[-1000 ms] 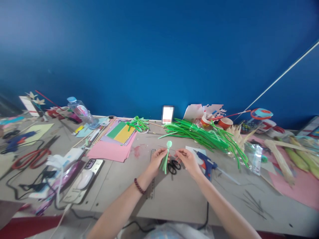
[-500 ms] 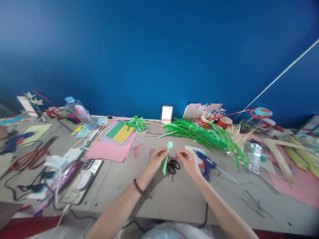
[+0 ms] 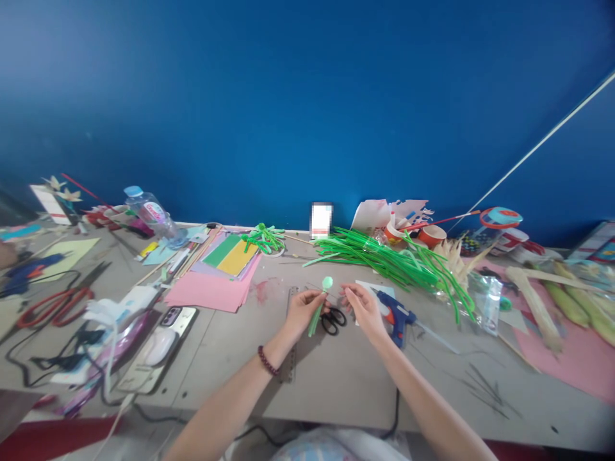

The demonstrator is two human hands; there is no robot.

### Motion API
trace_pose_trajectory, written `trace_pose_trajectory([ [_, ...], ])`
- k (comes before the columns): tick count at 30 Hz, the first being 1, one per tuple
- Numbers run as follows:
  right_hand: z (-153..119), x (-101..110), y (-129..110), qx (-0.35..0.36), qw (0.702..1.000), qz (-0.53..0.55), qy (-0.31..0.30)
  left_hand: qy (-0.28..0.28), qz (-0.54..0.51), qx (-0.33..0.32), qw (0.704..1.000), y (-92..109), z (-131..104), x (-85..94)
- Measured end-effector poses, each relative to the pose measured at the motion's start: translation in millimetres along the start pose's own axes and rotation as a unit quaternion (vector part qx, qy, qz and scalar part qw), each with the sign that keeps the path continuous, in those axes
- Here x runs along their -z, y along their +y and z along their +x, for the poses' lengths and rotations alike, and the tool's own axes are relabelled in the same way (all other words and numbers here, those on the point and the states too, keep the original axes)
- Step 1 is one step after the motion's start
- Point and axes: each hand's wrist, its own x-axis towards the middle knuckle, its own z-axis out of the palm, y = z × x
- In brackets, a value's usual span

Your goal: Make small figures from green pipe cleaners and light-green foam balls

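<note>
My left hand [image 3: 306, 312] pinches a light green bundle of fuzzy strips [image 3: 315, 320], its rounded pale green head [image 3: 327, 283] standing above the fingers. To the right, my right hand [image 3: 361, 306] is closed in a pinch, a short gap away from the bundle. A very thin dark wire runs from below the head toward its fingertips; the picture is too soft to follow all of it. Black-handled scissors [image 3: 333, 321] lie on the table between the hands, their blades hidden. Under my left forearm is a ruler [image 3: 292, 365].
A blue glue gun [image 3: 400, 319] lies right of my right hand. Green pipe cleaners [image 3: 379, 256] are heaped behind it. Coloured paper [image 3: 211, 289], a phone [image 3: 163, 358] and red-handled scissors [image 3: 57, 307] lie left. Loose dark wires [image 3: 487, 390] and corn husks [image 3: 538, 301] are at right.
My right hand has turned slightly and its fingers have drawn closer together. The bundle's lower ends have swung a little left in my left hand.
</note>
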Motion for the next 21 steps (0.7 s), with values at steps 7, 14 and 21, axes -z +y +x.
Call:
trace_pose_trajectory([
  [7, 7.4, 7.2, 5.6, 0.004, 0.997, 0.035, -0.069, -0.027, 0.102, -0.058, 0.993, -2.9, -1.0, -0.9],
  [14, 7.6, 6.6, 8.1, -0.002, 0.997, 0.031, -0.069, -0.037, 0.238, -0.157, 0.958, -1.2, -5.8, 3.9],
  [21, 6.1, 4.0, 8.3, -0.025, 0.997, 0.044, -0.057, 0.014, 0.283, -0.226, 0.932, 0.1, -9.6, 5.4],
])
